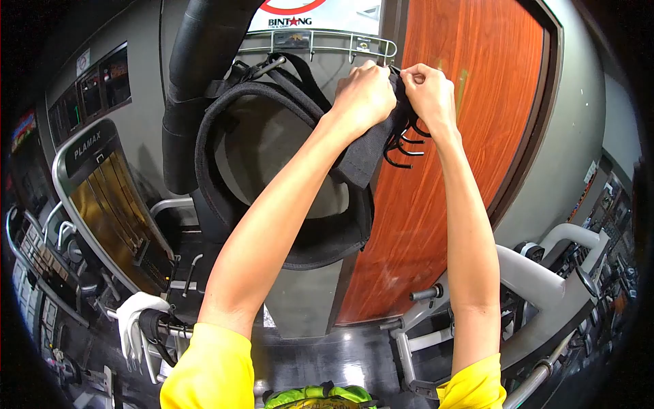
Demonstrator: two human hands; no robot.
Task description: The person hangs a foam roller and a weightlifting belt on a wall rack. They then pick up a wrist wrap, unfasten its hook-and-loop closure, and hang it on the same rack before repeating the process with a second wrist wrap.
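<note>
Reaching up overhead, the left hand (364, 95) and the right hand (428, 92) sit close together, both clamped on the upper end of a black padded belt (323, 245), just under the wire rack (320, 35) on the wall. The belt's wide loop hangs below and to the left of the hands, its long axis running down beside the left forearm, so the left hand is nearer its bulk. Black hooks (403, 144) dangle beneath the right hand (whether they belong to the belt I cannot tell). A wooden door (470, 170) stands just to the right, and a black roll pad (201, 61) hangs just beside the loop on the left.
</note>
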